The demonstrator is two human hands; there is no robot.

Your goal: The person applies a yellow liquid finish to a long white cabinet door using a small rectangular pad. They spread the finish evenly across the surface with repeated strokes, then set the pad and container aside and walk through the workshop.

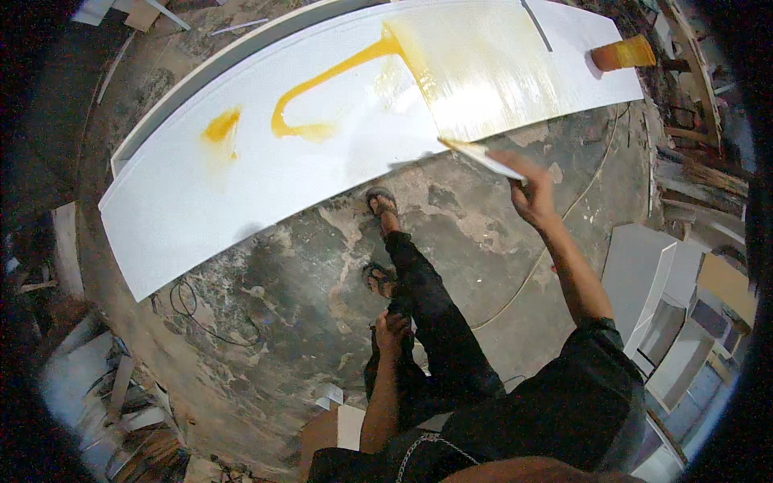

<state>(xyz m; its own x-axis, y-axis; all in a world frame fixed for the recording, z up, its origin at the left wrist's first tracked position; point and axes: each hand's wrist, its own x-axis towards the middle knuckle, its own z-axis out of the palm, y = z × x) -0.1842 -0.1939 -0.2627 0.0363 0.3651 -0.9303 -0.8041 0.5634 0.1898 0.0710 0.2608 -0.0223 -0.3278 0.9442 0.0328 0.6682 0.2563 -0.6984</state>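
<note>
My right hand [533,189] grips a thin, flat white spreader [487,158]. Yellow glue-like liquid coats the spreader's tip, which is at the near edge of a long white panel [241,197]. On the panel, a yellow film [491,60] covers a wide band right of the middle. A thick yellow trail [330,76] bends across the middle, and a separate yellow blob [221,126] lies farther left. My left hand [392,328] rests on my bent left knee, its fingers laid over the dark trousers. At the panel's right end is an orange-yellow stained container [624,55].
A dark strip [537,24] lies on the panel's far right part. Cables [193,310] run over the stained concrete floor [322,266]. White boards and box-like pieces [644,282] are piled at the right. Scrap pieces [121,394] lie at lower left, and a box [342,427] is beside me.
</note>
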